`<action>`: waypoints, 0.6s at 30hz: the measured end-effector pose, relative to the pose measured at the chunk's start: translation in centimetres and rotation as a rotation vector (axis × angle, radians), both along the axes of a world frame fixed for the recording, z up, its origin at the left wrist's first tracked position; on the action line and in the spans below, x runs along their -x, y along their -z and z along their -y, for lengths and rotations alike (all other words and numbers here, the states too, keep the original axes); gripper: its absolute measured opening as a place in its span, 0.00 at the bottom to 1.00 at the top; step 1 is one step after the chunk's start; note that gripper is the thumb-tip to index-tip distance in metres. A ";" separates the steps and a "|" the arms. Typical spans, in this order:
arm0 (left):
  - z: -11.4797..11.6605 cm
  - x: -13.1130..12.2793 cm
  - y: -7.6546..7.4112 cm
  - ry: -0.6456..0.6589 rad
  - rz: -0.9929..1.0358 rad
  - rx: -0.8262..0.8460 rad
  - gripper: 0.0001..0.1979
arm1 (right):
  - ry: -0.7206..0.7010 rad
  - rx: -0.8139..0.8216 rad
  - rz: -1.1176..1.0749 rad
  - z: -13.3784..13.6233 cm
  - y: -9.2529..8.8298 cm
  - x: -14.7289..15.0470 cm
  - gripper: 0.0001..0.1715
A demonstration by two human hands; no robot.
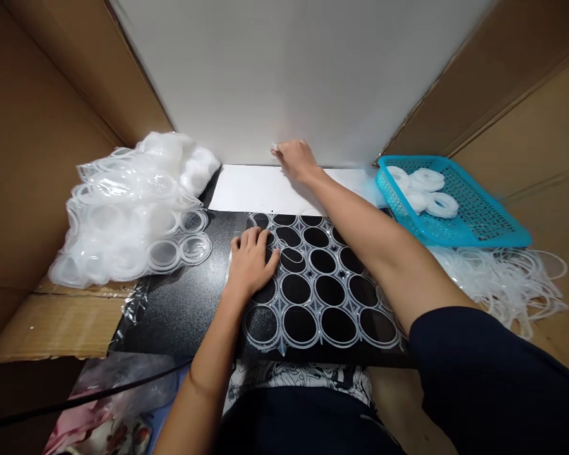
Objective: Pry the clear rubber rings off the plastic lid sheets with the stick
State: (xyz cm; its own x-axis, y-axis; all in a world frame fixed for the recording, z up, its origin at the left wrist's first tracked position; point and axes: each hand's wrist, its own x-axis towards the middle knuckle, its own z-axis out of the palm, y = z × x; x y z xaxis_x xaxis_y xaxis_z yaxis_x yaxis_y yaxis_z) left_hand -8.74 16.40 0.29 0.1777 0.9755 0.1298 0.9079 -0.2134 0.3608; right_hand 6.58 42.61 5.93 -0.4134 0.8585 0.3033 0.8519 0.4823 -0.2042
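Note:
My left hand (250,260) lies with fingers spread on the left part of a translucent sheet of joined rings (317,300). The sheet rests on a black board (184,322), which shows dark through its round openings. A thin loose curl lies over a ring beside my left thumb. Reaching to the back, my right hand (294,159) is closed in a pinch by the white wall, above a white strip (253,189). A small pale bit shows at its fingertips, too small to name. My right forearm covers part of the sheet's right side.
At the left a heap of translucent ring sheets (118,221) is piled up. A blue plastic basket (483,208) on the right holds several bundles of white rings (440,205). Loose thin rings and strips (507,284) lie below it. Cardboard walls (52,82) stand on both sides.

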 end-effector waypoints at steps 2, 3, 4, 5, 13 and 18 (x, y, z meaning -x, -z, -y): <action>0.1 0.3 0.0 0.004 0.027 -0.016 0.21 | 0.040 -0.046 -0.020 -0.4 -1.2 -3.1 0.28; 0.1 0.4 0.0 0.007 0.040 -0.026 0.20 | 0.052 -0.053 -0.032 -0.1 -1.9 -5.4 0.28; 0.1 0.5 0.1 0.010 0.048 -0.035 0.20 | 0.061 -0.043 -0.042 0.6 -2.7 -8.1 0.28; 0.0 0.6 0.1 0.015 0.049 -0.043 0.19 | 0.066 -0.019 -0.049 1.6 -3.6 -11.1 0.28; -0.7 0.7 0.7 0.011 -0.030 -0.046 0.24 | 0.378 0.237 -0.032 11.6 -8.0 -32.5 0.17; -1.3 1.0 1.4 0.004 -0.028 -0.053 0.22 | 0.407 0.372 -0.132 14.0 -8.1 -36.9 0.12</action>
State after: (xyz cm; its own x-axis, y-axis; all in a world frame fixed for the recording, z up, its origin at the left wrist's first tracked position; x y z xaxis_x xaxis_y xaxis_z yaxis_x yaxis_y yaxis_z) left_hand -9.78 17.69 -1.07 0.1857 0.9666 0.1766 0.9167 -0.2351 0.3232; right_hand 43.50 28.63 13.98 -0.0054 0.9997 -0.0239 0.9099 -0.0050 -0.4148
